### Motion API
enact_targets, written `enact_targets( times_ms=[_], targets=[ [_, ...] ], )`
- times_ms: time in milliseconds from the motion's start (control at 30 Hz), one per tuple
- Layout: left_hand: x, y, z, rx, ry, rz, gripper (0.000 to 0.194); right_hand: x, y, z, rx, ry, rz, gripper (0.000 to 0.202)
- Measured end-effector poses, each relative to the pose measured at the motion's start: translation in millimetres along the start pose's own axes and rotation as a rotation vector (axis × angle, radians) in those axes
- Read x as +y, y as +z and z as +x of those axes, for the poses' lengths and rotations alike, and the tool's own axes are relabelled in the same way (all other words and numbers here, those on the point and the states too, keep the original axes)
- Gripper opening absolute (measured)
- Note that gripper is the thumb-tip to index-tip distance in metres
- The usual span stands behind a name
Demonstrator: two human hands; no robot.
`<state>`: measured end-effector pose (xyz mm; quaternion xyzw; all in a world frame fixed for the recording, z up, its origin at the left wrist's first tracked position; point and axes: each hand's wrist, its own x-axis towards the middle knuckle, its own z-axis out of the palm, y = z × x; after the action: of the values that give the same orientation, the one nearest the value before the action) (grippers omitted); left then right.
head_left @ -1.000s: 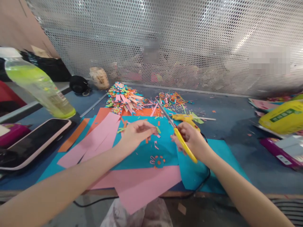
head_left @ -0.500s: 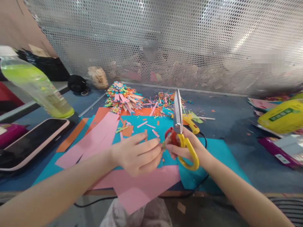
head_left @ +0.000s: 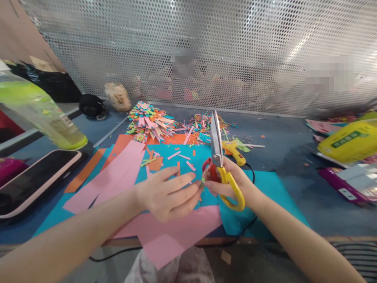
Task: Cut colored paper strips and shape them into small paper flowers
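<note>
My right hand [head_left: 225,181] is closed around a pair of scissors [head_left: 217,143], with yellow and red handles and the blades pointing up. Between the fingertips of both hands is a tiny green paper piece [head_left: 202,182], partly hidden. My left hand [head_left: 169,192] pinches at it from the left, fingers bent together and thumb out of sight. Under the hands lies blue paper [head_left: 171,151], scattered with short pink, orange and green paper strips [head_left: 191,166]. A pink sheet [head_left: 173,232] overhangs the table's front edge, below my left hand.
Behind stand a layered paper-strip tree [head_left: 150,122] and a heap of paper shreds [head_left: 203,122]. A yellow glue gun [head_left: 234,152] lies beyond my right hand, its cord running forward. Left are a phone [head_left: 38,179] and a bottle [head_left: 44,114]; right, a yellow packet [head_left: 349,143]. Perforated metal [head_left: 235,51] closes the back.
The view has shifted slightly, so most things appear a little further left. Both hands keep nearly the same pose, with the scissors still in my right hand and the green piece between the fingertips.
</note>
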<state>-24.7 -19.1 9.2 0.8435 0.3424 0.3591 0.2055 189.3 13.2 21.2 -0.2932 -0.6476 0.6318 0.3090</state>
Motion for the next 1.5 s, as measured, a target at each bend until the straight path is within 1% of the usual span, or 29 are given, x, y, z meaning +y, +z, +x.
enact_targets(
  times_ms=[100,167,233,267,300,333,367,400,433,500,533,600,667,767,800,900,1033,1167,1300,1433,1500],
  targets=[
    [-3,0.8,-1,-0.033,-0.003,0.016,0.029,-1,0,1,0.003,-0.007,-0.008,0.036],
    [-4,-2.6,3,-0.01,0.032,0.044,0.029,-2,0,2,0.029,-0.002,-0.018,0.036],
    [-8,-8.3,10,0.082,0.053,0.088,0.024,-2,-1,5,0.094,-0.003,-0.036,0.035],
    [-11,-11.1,13,0.14,0.035,0.121,0.019,-1,-3,7,0.13,-0.011,-0.052,0.034],
    [-15,-13.5,17,0.207,-0.01,0.161,0.015,0,-5,9,0.168,-0.022,-0.072,0.034],
    [-20,-15.0,21,0.224,-0.075,0.213,0.014,2,-7,11,0.2,-0.031,-0.096,0.035],
    [-25,-15.6,24,0.211,-0.133,0.271,0.014,4,-10,13,0.232,-0.041,-0.122,0.036],
    [-31,-15.3,27,0.156,-0.146,0.326,0.016,7,-13,16,0.269,-0.048,-0.147,0.038],
    [-37,-14.3,31,0.074,-0.131,0.373,0.017,10,-16,17,0.316,-0.069,-0.161,0.039],
    [-46,-12.0,38,-0.035,-0.072,0.437,0.018,16,-22,20,0.33,-0.122,-0.164,0.039],
    [-50,-11.5,42,-0.081,-0.037,0.467,0.019,18,-24,20,0.327,-0.145,-0.162,0.038],
    [-55,-13.2,52,-0.125,0.025,0.526,0.018,21,-26,21,0.323,-0.178,-0.159,0.036],
    [-58,-17.6,64,-0.098,0.019,0.563,0.018,21,-27,21,0.344,-0.191,-0.153,0.037],
    [-68,-21.4,79,-0.002,-0.088,0.544,0.017,18,-27,21,0.385,-0.184,-0.157,0.039],
    [-73,-20.3,83,-0.002,-0.107,0.551,0.017,17,-27,21,0.395,-0.183,-0.165,0.039],
    [-91,-10.2,91,-0.033,-0.102,0.567,0.017,16,-28,22,0.409,-0.191,-0.191,0.038],
    [-109,2.9,93,-0.03,-0.1,0.573,0.017,15,-27,23,0.446,-0.175,-0.217,0.039],
    [-113,4.9,90,-0.028,-0.098,0.579,0.019,12,-25,23,0.498,-0.141,-0.238,0.039],
    [-111,5.5,89,-0.062,-0.073,0.59,0.022,10,-24,21,0.451,-0.148,-0.233,0.033],
    [-113,6.0,96,-0.113,-0.054,0.597,0.021,11,-24,20,0.464,-0.133,-0.237,0.029],
    [-115,5.8,100,-0.126,-0.055,0.598,0.021,13,-23,21,0.45,-0.125,-0.239,0.03]
  ],
)
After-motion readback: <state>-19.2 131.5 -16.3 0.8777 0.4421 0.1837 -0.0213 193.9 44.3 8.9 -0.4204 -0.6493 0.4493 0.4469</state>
